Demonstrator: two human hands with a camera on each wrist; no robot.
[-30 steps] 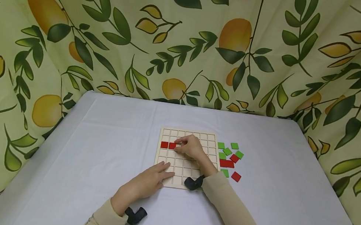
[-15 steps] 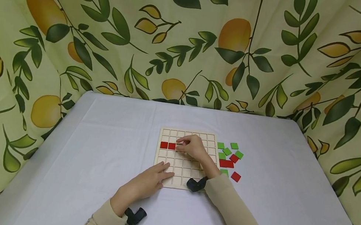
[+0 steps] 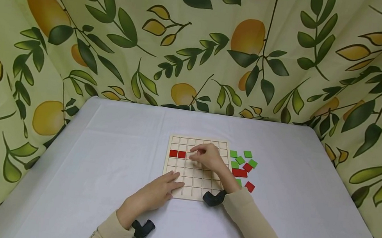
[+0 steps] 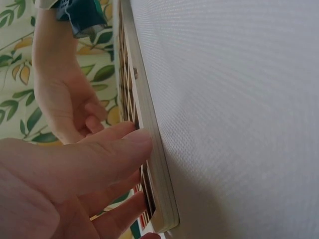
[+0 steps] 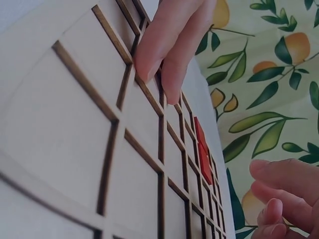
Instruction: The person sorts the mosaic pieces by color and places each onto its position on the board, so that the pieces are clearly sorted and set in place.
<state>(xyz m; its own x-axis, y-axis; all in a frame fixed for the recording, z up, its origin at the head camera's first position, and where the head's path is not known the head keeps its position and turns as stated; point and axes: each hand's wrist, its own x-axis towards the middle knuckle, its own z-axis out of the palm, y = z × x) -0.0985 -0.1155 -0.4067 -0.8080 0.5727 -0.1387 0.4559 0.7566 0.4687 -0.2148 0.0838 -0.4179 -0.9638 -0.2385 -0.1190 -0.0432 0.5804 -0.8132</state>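
A light wooden grid board (image 3: 198, 180) lies on the table. Two red square tiles (image 3: 177, 154) sit side by side in its left cells, also seen edge-on as red tiles (image 5: 202, 154) in the right wrist view. My left hand (image 3: 154, 189) rests on the board's near left corner, fingers spread over the cells; in the left wrist view the thumb of the left hand (image 4: 84, 174) lies along the board's edge. My right hand (image 3: 208, 157) hovers over the board just right of the tiles, thumb and fingers apart. Nothing shows between the fingers of the right hand (image 5: 284, 199).
Right of the board lie several loose green tiles (image 3: 240, 160) and several red tiles (image 3: 240, 173), some close to or under the right forearm's line. A white cloth (image 3: 117, 142) covers the table. A leaf-and-fruit patterned curtain (image 3: 199, 49) hangs behind and on both sides.
My right hand has drawn back to the right, away from the second red tile, which stays in its cell. The left hand has not moved.
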